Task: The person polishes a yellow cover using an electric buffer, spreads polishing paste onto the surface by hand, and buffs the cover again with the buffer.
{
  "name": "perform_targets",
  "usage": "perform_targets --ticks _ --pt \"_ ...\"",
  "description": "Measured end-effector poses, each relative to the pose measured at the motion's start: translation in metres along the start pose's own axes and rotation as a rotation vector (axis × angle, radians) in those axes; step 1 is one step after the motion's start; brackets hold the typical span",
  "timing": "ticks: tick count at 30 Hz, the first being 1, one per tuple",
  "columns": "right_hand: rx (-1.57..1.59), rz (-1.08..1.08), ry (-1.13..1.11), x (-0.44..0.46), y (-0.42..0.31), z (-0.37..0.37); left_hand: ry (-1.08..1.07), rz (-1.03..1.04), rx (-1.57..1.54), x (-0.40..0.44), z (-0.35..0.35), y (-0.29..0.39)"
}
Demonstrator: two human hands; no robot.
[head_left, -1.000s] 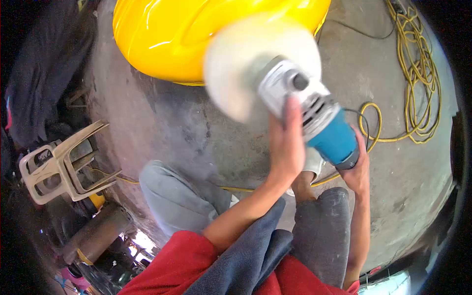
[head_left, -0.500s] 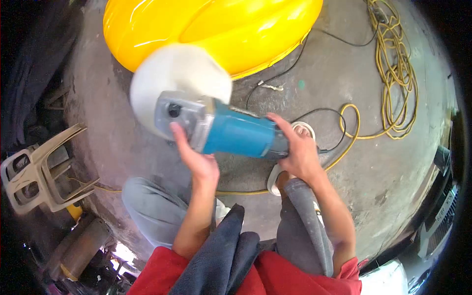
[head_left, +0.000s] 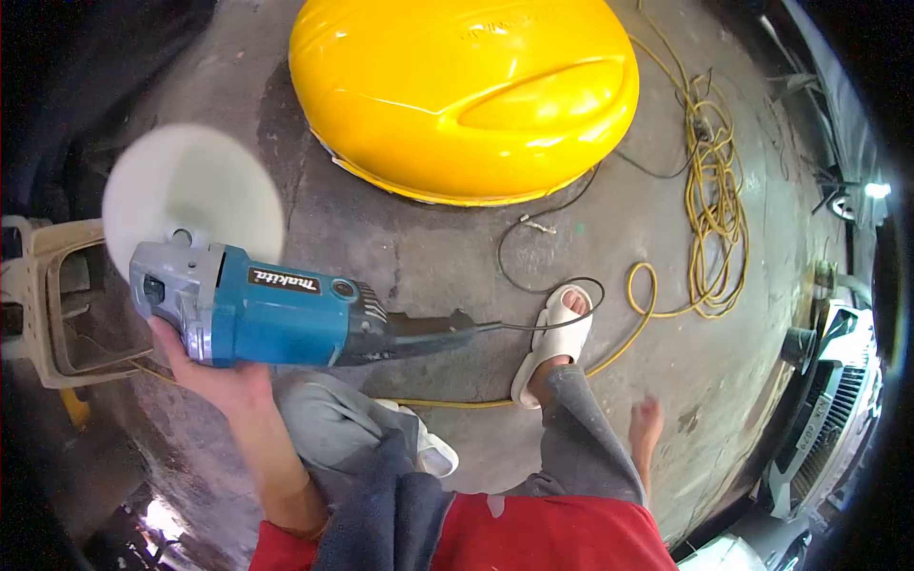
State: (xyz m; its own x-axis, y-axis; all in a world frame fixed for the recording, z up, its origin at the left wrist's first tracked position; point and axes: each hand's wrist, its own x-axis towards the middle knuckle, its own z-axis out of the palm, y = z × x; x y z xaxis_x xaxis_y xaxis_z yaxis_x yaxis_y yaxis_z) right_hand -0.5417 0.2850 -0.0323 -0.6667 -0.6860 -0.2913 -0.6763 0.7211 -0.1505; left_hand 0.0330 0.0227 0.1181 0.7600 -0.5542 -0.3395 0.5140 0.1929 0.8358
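A blue and grey Makita power tool [head_left: 290, 309] lies sideways at the left, with a round white pad [head_left: 195, 195] at its head. My left hand [head_left: 214, 376] holds it from below by the grey gear head. The tool's black rear handle points right, and no hand is on it. My right hand [head_left: 647, 419] hangs low at the right, away from the tool, blurred, its fingers too smeared to read. Beyond the tool, a glossy yellow rounded shell [head_left: 457, 105] rests on the grey floor.
A yellow cord [head_left: 714, 209] lies coiled at the right and runs across the floor behind my feet. A black cable [head_left: 505, 252] loops near my sandal [head_left: 562, 333]. A beige plastic chair [head_left: 43, 305] is at the left; a car front [head_left: 819, 419] is at the right.
The tool has moved left, away from the yellow shell, and turned so its handle points right. My right hand has let go of it and dropped to the right.
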Motion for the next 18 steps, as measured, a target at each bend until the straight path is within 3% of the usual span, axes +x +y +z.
perform_targets --ticks 4,6,15,18 --pt "0.057 0.201 0.091 -0.076 0.037 0.014 0.161 0.105 -0.028 -0.004 -0.008 -0.008" --pt "0.075 0.224 0.085 -0.078 0.048 0.023 0.132 0.062 0.000 0.006 -0.035 -0.013" --pt "0.145 0.249 0.072 -0.051 0.058 0.029 0.043 0.066 -0.024 0.013 -0.027 -0.015" --pt "0.146 0.249 0.073 -0.045 0.060 0.024 0.061 -0.016 0.025 0.006 -0.021 -0.015"
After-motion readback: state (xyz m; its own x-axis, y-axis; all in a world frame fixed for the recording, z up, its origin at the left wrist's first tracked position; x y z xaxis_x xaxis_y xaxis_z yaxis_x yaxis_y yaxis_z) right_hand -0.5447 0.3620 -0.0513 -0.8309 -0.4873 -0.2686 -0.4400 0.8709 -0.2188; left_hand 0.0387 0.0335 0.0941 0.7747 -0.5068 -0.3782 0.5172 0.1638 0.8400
